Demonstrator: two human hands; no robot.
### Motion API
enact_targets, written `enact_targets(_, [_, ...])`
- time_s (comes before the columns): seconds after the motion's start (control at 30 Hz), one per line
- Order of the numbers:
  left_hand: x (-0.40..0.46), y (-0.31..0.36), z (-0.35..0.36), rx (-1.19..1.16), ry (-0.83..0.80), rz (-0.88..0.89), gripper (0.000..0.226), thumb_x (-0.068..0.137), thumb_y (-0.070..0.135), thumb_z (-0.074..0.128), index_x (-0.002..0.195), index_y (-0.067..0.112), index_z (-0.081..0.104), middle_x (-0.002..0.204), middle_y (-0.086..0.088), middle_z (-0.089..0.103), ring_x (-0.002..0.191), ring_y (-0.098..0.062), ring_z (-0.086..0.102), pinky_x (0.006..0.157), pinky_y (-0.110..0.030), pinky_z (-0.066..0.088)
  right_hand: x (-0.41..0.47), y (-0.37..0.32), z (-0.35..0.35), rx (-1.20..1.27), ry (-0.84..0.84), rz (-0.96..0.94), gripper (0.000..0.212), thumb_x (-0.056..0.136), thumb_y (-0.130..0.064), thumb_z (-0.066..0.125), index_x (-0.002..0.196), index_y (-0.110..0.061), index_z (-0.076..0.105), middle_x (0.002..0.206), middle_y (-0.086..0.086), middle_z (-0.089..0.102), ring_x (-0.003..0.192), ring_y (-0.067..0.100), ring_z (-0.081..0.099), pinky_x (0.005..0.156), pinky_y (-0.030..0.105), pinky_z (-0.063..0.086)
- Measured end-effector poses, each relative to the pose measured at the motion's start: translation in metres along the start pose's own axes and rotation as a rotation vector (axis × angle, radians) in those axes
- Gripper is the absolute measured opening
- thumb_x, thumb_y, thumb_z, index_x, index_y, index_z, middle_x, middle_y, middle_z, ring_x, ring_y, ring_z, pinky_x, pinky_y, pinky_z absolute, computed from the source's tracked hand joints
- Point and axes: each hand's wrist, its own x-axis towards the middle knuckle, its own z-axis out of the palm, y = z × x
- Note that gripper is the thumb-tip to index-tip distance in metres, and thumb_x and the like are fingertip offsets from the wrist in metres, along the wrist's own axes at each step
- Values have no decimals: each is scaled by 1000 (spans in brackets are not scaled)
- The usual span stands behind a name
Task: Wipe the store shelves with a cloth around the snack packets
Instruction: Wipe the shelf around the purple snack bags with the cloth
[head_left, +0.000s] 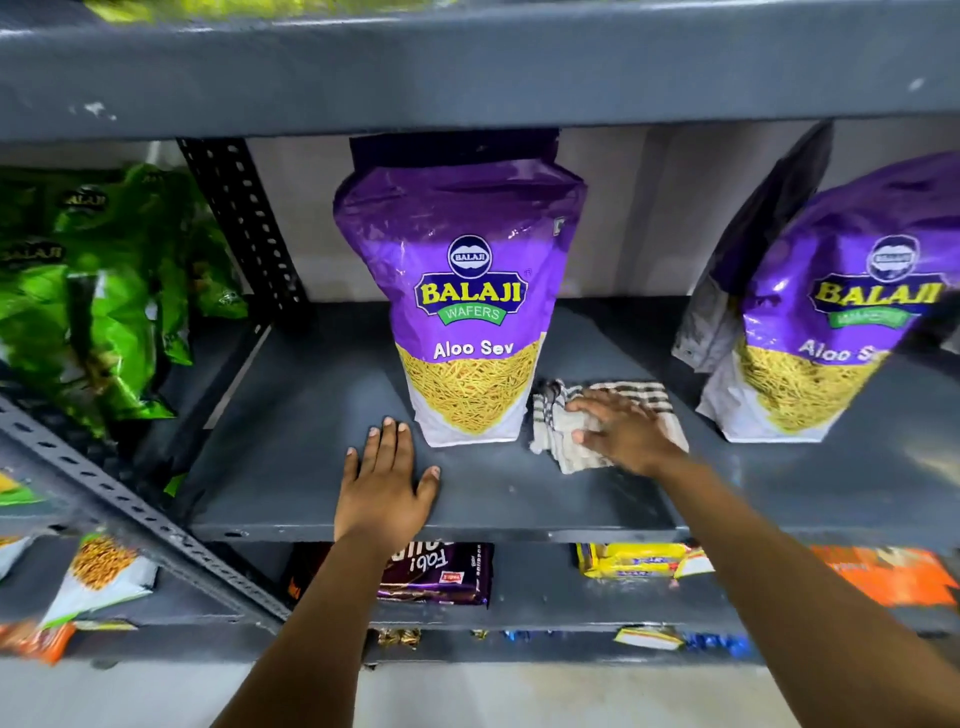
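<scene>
Near the shelf (311, 499) front edge, right hand (623, 431) presses flat, fingers spread, on the cloth (556, 426) just right of the centre packet (467, 312); left hand (387, 486) rests open, left of it

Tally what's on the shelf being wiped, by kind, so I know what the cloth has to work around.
Purple Aloo Sev packets: 2, centre and right
Checked cloth: 1, under the right hand
Hands on the shelf: 2, counting the left hand, flat and empty
Total: 5
</scene>
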Motion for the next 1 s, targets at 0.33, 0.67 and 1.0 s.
enact_targets(0.33, [-1, -2, -4, -43, 3, 24, 67, 95, 47, 20, 146, 11, -2, 157, -7, -6, 143, -20, -7, 116, -42, -3, -107, 11, -6, 350, 21, 145, 25, 88, -12, 55, 112, -11, 61, 90, -1, 68, 70, -8, 62, 68, 14, 48])
enact_targets(0.67, [-2, -4, -3, -37, 0, 32, 66, 95, 46, 18, 146, 11, -3, 157, -8, -7, 143, -21, -7, 117, -42, -2, -66, -57, 4, 204, -276, -29, 42, 84, -1, 54, 102, -38, 61, 145, -17, 23, 139, 5, 9, 120, 41, 3])
enact_targets(1.0, [0, -4, 0, -33, 13, 35, 66, 95, 47, 19, 146, 11, -1, 157, -8, -5, 143, -21, -6, 117, -43, -2, -66, -102, 68, -181, -14, 103, 97, 73, -77, 32, 145, -24, -5, 158, 0, -13, 144, 20, -17, 116, 50, -13])
